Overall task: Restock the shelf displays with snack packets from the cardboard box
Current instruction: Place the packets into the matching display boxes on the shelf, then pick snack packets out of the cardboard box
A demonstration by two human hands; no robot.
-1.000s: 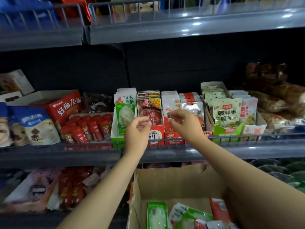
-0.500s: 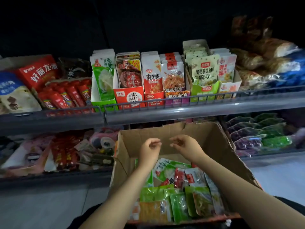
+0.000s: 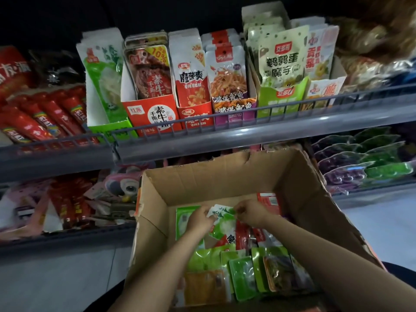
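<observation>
An open cardboard box [image 3: 225, 176] stands below the shelf, holding several loose snack packets in green, red and orange. Both my hands are down inside it. My left hand [image 3: 200, 219] and my right hand [image 3: 249, 213] pinch the two sides of a green-and-white packet [image 3: 221, 218] lying on top of the pile. Above, the shelf [image 3: 225, 136] carries display cartons: a green-and-white row [image 3: 102, 70] at the left, then red [image 3: 149, 75], red-white [image 3: 189, 68], purple [image 3: 227, 73] and pale green [image 3: 279, 57] rows.
A wire rail [image 3: 247, 118] runs along the shelf's front edge. Red sausage sticks [image 3: 45, 113] lie at the left of the shelf. The lower shelf holds toys and red packs [image 3: 74, 206] on the left, green and purple pouches [image 3: 364, 161] on the right. Grey floor is below.
Both hands dropped from the shelf's display cartons down into the box and took hold of the green-and-white packet. The view tilted downward and moved closer.
</observation>
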